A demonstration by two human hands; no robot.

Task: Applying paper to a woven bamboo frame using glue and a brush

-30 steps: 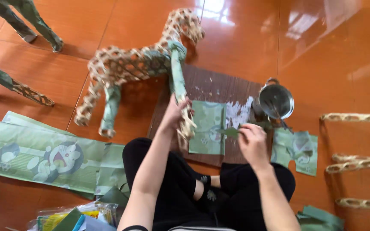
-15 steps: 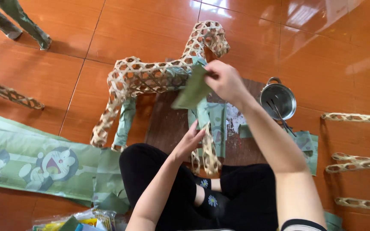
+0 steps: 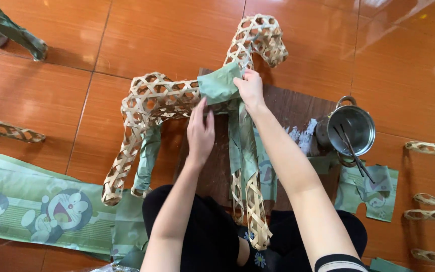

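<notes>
At far left we see a long sheet of green printed paper (image 3: 41, 211) lying flat on the tiled floor (image 3: 142, 35). Beside it stands a woven bamboo horse frame (image 3: 162, 98), its rear leg wrapped in green paper. Our left hand (image 3: 200, 132) lies flat, fingers extended, pressing against the horse's body just below a green paper patch (image 3: 219, 84). Our right hand (image 3: 249, 88) pinches that patch's right edge against the base of the horse's neck. Under the horse lies a dark cardboard mat (image 3: 288, 108). Further right, a steel pot (image 3: 351, 130) holding sticks sits on the mat's edge, with cut green paper pieces (image 3: 366, 194) just below it.
</notes>
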